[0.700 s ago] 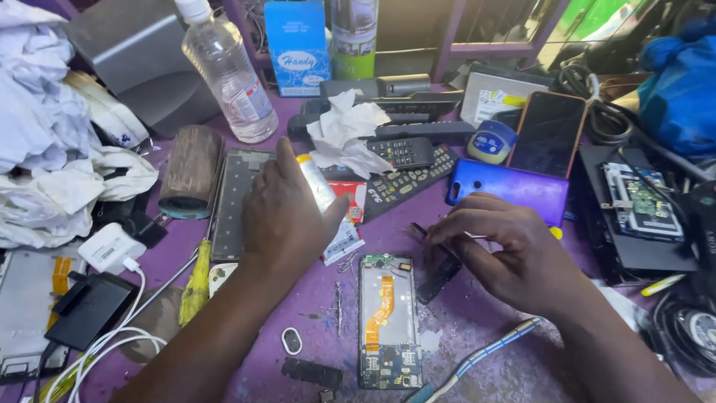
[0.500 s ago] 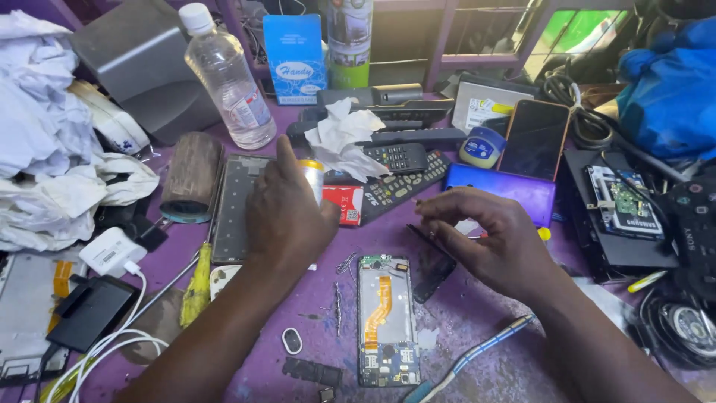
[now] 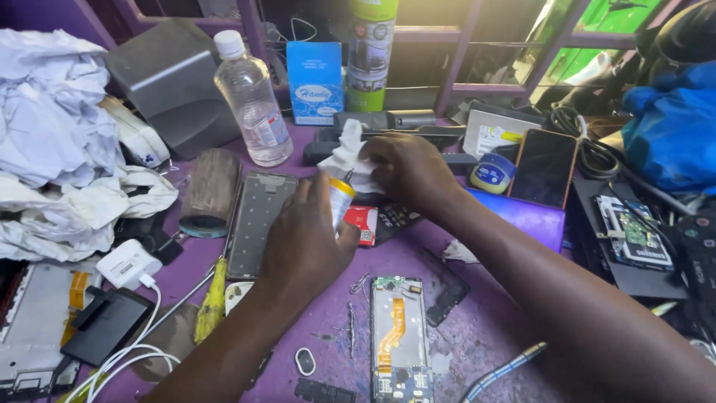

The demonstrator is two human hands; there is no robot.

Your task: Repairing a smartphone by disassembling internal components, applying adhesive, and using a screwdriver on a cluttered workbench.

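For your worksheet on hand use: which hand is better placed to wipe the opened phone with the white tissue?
Right. The right hand already grips the tissue; the left hand is busy holding a small bottle above the opened phone.

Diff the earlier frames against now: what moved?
Right hand left the spot beside the opened phone, went up the table and took hold of the white tissue. Left hand now holds a small yellow-capped bottle. The phone, screwdriver and water bottle stayed put.

A phone repair workshop: an opened phone point(image 3: 398, 336) lies on the purple worktop point(image 3: 485, 328), a screwdriver point(image 3: 212, 298) to its left, a circuit board point(image 3: 634, 231) to its right, a spray can point(image 3: 371, 52) behind.
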